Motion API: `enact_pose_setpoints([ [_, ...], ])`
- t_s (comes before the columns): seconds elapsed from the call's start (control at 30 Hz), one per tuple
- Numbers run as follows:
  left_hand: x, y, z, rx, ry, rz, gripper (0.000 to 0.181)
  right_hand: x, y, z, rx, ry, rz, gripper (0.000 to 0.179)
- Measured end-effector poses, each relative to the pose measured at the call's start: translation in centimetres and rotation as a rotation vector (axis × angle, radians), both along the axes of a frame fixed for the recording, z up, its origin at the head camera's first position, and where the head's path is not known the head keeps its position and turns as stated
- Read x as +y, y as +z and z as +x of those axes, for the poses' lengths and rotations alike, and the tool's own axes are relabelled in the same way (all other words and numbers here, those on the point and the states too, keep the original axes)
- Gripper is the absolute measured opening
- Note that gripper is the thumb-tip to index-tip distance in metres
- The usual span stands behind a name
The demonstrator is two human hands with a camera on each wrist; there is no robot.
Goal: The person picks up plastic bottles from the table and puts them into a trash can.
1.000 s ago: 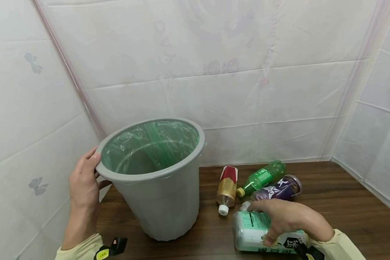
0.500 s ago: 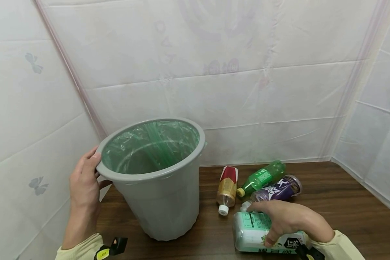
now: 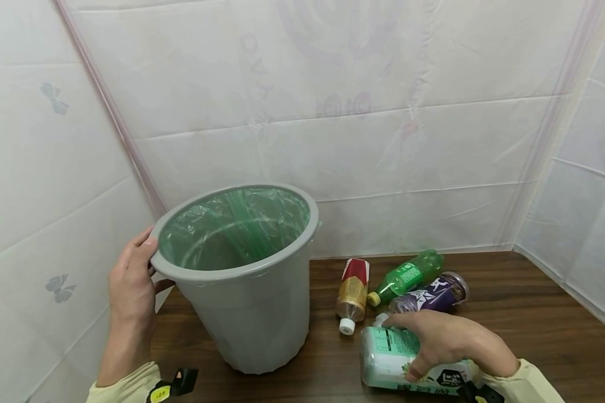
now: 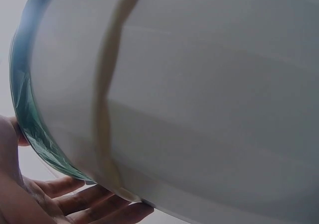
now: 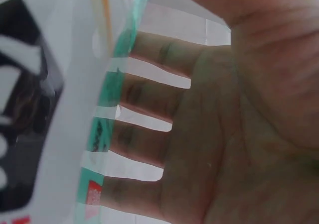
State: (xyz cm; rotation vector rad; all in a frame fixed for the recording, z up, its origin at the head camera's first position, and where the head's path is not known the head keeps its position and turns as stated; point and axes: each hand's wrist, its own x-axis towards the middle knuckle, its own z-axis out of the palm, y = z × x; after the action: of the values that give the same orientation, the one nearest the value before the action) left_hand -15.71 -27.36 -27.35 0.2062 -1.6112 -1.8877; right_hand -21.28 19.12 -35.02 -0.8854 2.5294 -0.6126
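My left hand [image 3: 131,280] grips the rim of a grey trash can [image 3: 247,313], thumb on top and fingers under the lip. The can stands slightly tilted on the table and is lined with a green plastic bag [image 3: 232,224]. In the left wrist view its pale wall [image 4: 209,104] fills most of the frame. At lower right, my right hand [image 3: 448,338] holds a large plastic bottle [image 3: 383,364] with a green and white label, lying on its side. The right wrist view has the fingers [image 5: 149,97] wrapped over the bottle's far side; their tips are hidden behind it.
Beyond the right hand lie a purple-labelled bottle [image 3: 433,292], a green bottle [image 3: 408,275] with a yellow cap, and a red and gold-labelled bottle [image 3: 353,291] with a white cap. White sheeting [image 3: 363,151] encloses the back and sides of the brown wooden table [image 3: 524,302].
The green-labelled bottle has shifted very slightly left under my right hand. My left hand, the trash can and the other bottles look the same.
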Motion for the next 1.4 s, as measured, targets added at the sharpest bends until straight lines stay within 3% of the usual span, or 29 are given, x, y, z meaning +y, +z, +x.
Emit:
enact_pose_setpoints([
  [0.37,0.0,0.0,0.1,0.000,0.005,-0.012,0.039,-0.6,0.3,-0.2,0.141,-0.008,-0.043,0.082],
  [0.63,0.0,-0.1,0.1,0.001,0.002,-0.018,0.039,-1.0,0.5,0.1,0.124,-0.037,-0.128,0.086],
  [0.93,0.0,0.0,0.0,-0.001,0.003,-0.025,0.039,-1.5,1.2,0.4,0.175,-0.081,-0.196,0.089],
  [1.4,0.0,0.0,0.1,-0.002,0.005,-0.024,0.038,-1.6,1.7,0.2,0.111,-0.160,-0.284,0.088],
])
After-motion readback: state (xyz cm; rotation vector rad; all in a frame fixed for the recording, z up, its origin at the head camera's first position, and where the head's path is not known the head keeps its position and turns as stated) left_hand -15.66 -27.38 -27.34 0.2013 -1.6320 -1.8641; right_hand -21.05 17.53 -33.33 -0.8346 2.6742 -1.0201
